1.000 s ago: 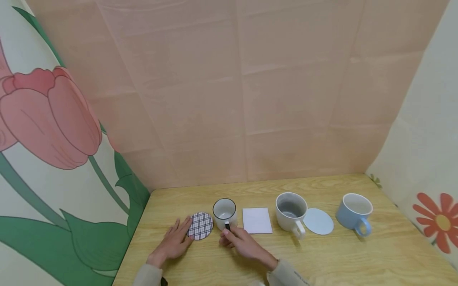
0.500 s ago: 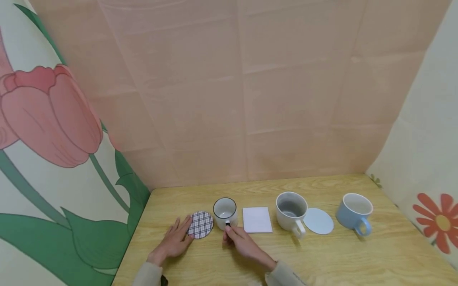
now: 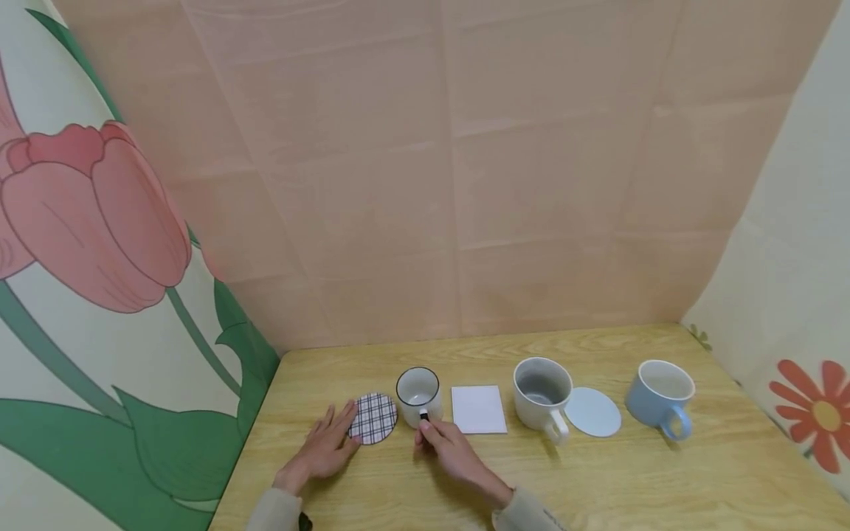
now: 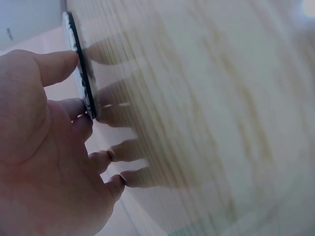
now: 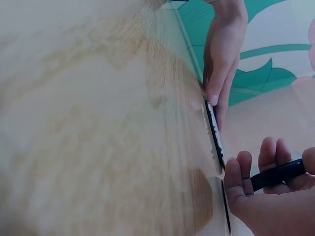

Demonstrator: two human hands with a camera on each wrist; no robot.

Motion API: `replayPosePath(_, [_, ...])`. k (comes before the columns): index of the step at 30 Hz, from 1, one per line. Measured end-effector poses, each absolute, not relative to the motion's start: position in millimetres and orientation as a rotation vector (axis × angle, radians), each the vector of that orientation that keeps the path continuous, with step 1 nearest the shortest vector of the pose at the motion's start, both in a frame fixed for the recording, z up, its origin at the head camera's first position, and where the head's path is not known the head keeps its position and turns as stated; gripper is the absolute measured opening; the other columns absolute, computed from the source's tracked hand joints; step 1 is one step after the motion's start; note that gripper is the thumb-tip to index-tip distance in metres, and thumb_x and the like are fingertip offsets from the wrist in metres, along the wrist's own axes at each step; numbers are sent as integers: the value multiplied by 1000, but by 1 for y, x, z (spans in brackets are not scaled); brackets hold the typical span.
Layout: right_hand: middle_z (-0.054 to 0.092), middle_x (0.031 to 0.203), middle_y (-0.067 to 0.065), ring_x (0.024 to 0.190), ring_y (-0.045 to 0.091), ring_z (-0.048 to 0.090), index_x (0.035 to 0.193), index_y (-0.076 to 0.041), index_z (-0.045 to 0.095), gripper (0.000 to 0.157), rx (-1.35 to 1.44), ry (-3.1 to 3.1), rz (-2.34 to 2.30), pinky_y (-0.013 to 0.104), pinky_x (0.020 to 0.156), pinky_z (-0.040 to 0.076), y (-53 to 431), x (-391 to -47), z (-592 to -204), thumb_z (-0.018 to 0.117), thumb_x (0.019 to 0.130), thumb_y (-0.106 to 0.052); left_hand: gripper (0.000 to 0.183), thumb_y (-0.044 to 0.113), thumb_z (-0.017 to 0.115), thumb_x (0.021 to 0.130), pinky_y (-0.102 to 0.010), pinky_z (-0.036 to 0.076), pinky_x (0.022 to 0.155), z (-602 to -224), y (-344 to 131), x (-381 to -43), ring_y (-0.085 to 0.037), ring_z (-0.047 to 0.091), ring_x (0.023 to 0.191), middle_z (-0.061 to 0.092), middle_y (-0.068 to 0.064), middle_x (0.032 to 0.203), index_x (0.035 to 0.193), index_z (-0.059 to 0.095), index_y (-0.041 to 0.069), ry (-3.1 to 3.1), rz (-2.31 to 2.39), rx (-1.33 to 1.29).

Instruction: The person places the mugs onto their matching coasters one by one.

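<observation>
A round plaid coaster (image 3: 373, 418) lies on the wooden table. My left hand (image 3: 323, 444) rests flat to its left, fingers extended, with thumb and index finger touching its edge; in the left wrist view the hand (image 4: 54, 132) is beside the coaster's dark rim (image 4: 84, 64). Just right of the coaster stands a white mug (image 3: 418, 391) with a dark rim. My right hand (image 3: 454, 450) grips its handle from the front; in the right wrist view the handle (image 5: 278, 175) appears black between curled fingers. The mug's body hardly shows there.
To the right lie a white square coaster (image 3: 479, 409) and a pale blue round coaster (image 3: 593, 411). Between them stands a large white mug (image 3: 541, 398), its handle toward me. A blue mug (image 3: 657, 394) is farther right. A pink backdrop (image 3: 451, 184) rises behind the table.
My right hand has shifted slightly, its thumb moving higher on the mug's handle. The left hand, coasters and other mugs stay where they were.
</observation>
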State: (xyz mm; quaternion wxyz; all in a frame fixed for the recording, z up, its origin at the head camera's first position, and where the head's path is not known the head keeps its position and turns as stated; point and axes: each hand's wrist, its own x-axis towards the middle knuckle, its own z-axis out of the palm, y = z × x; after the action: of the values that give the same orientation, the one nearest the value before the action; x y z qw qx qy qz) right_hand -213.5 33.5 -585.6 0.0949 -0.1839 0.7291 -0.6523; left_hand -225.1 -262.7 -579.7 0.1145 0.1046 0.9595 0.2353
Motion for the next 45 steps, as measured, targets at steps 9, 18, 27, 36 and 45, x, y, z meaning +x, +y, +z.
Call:
replayPosePath(9, [71, 97, 27, 87, 14, 66, 102, 12, 68, 43, -506, 2146, -2005, 22, 79, 56, 34, -214, -586, 45, 116, -22, 65, 34, 50, 113, -71, 7, 131, -574, -261, -223, -50, 8, 164, 20, -10, 179, 170, 29, 11, 2816, 694, 322])
replayPosePath(18, [69, 99, 30, 90, 20, 68, 104, 17, 65, 45, -523, 2124, -2012, 24, 81, 58, 33, -214, -583, 43, 117, -21, 66, 36, 49, 114, -71, 4, 131, -578, -262, -228, -50, 6, 164, 18, -9, 180, 171, 25, 12, 2816, 697, 317])
replayPosePath(27, [69, 97, 30, 88, 18, 67, 105, 20, 63, 46, -493, 2092, -2058, 27, 82, 60, 33, -216, -573, 43, 116, -20, 65, 31, 51, 113, -72, 5, 130, -576, -261, -226, -51, 6, 164, 19, -11, 179, 170, 27, 10, 2811, 736, 332])
replayPosePath(36, [68, 99, 28, 89, 19, 68, 107, 22, 60, 48, -490, 2080, -2076, 32, 86, 63, 32, -219, -565, 42, 117, -21, 65, 31, 50, 114, -72, 5, 131, -579, -262, -228, -51, 4, 164, 17, -11, 180, 171, 25, 10, 2805, 716, 324])
replayPosePath(45, [68, 98, 28, 89, 23, 69, 105, 20, 61, 47, -513, 2074, -2079, 32, 86, 62, 28, -216, -559, 42, 117, -21, 66, 33, 49, 114, -72, 3, 131, -580, -263, -227, -51, 3, 164, 16, -10, 180, 171, 24, 11, 2790, 726, 313])
